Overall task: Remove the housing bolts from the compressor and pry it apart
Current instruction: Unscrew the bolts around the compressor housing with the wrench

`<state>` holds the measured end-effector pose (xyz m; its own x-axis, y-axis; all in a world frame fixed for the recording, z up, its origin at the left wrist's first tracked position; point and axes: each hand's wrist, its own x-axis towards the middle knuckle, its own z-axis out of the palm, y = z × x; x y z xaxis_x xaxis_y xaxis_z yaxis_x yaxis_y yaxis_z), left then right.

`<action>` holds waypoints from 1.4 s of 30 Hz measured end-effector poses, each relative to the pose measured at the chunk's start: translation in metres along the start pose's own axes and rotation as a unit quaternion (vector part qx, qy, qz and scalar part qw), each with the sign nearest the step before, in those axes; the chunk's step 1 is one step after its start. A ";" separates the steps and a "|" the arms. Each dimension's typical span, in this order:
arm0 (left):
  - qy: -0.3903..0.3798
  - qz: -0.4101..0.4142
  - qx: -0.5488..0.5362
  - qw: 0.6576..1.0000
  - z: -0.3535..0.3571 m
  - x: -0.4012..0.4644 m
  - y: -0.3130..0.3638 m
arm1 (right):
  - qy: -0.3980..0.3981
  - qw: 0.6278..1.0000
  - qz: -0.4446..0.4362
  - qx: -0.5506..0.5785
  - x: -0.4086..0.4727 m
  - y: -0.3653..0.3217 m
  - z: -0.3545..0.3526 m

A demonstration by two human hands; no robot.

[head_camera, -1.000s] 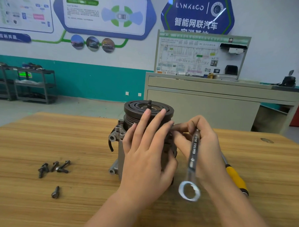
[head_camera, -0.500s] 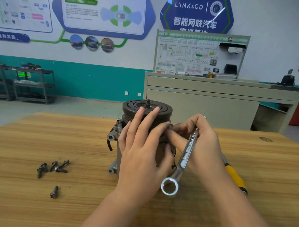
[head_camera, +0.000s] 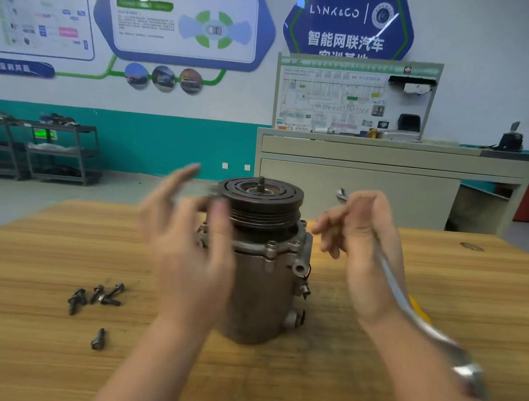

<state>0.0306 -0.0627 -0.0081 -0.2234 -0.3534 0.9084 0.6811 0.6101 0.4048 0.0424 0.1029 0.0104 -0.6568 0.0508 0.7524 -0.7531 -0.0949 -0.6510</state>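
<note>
Compressor [head_camera: 263, 279]: standing upright mid-surface [head_camera: 435, 283], dark pulley on top, between both hands
Left hand [head_camera: 191, 251]: blurry, fingers [head_camera: 182, 178] spread loose, nothing in them, hovering just left of the pulley, can't tell if it touches
Right hand [head_camera: 367, 253]: fingers curled around a shiny wrench [head_camera: 413, 307], off to the right of the housing, not touching it
Wrench: angled, ring end low by the wrist, also blurred
Bolts [head_camera: 97, 296]: little pile lying loose on the left, one more bolt [head_camera: 98, 339] by itself closer in
Yellow handle [head_camera: 419, 310]: peeking out behind the wrench

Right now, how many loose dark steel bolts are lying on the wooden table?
4: three clustered left of the compressor, one alone nearer. Hands may hide others.
</note>
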 end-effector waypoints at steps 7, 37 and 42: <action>-0.198 -0.499 0.437 0.722 -0.050 0.028 -0.100 | -0.035 0.997 0.064 -0.001 -0.005 -0.001 0.001; -0.230 0.130 -0.030 0.964 0.002 -0.013 -0.014 | -0.127 0.921 -0.210 -0.302 0.005 -0.004 -0.015; -0.219 0.124 -0.009 0.968 0.005 -0.016 -0.015 | -0.100 0.929 -0.206 -0.292 0.002 -0.004 -0.013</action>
<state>0.0201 -0.0631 -0.0279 -0.3223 0.1395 0.9363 0.7628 0.6240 0.1696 0.0435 0.1159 0.0135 -0.3321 -0.2287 0.9151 -0.8697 0.4498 -0.2032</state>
